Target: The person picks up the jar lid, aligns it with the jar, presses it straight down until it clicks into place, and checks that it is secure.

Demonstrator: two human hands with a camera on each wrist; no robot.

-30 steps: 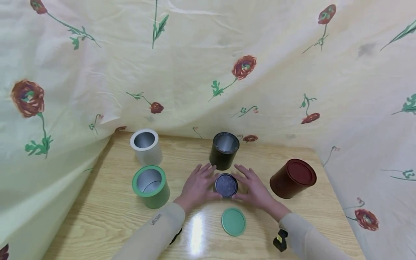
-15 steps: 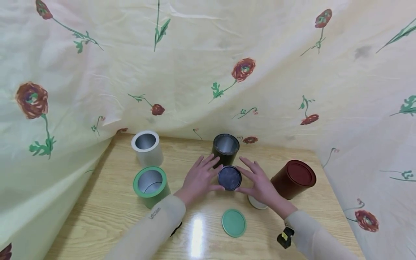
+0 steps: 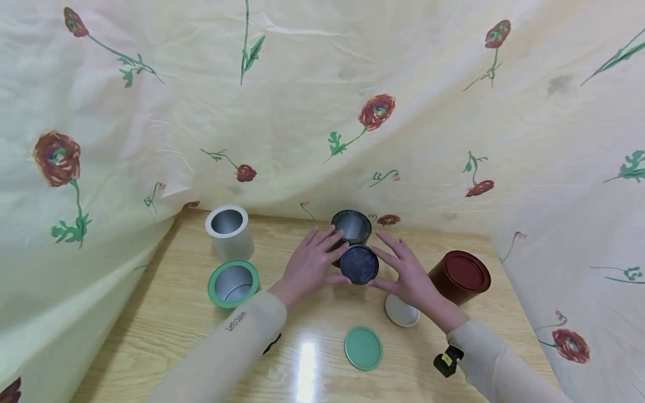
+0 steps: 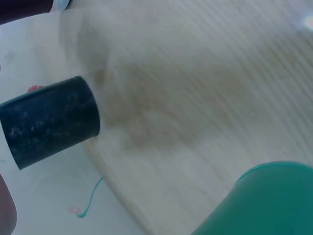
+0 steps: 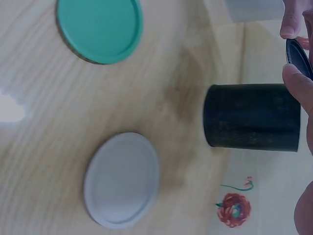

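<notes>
In the head view a round black lid (image 3: 359, 264) is held level off the table between both hands. My left hand (image 3: 311, 264) pinches its left edge with thumb and fingers. My right hand (image 3: 407, 275) grips the opposite edge the same way. Just beyond the lid stands an uncovered black canister (image 3: 353, 226), its front partly hidden by the lid and left fingers. The right wrist view shows the lid (image 5: 299, 58) between the fingertips, above the rim end of the black canister (image 5: 252, 117).
A white canister (image 3: 232, 240) and a green canister (image 3: 234, 308), both uncovered, stand at left. To the right is a lidded dark red canister (image 3: 461, 274). A green lid (image 3: 363, 348) and a white lid (image 3: 401, 311) lie on the wooden table (image 3: 166, 336). Flowered cloth (image 3: 302, 112) hangs behind.
Both hands have raised the black lid and carried it away from the body, from in front of the black canister to partly overlapping it. The white lid, hidden before, is now uncovered.
</notes>
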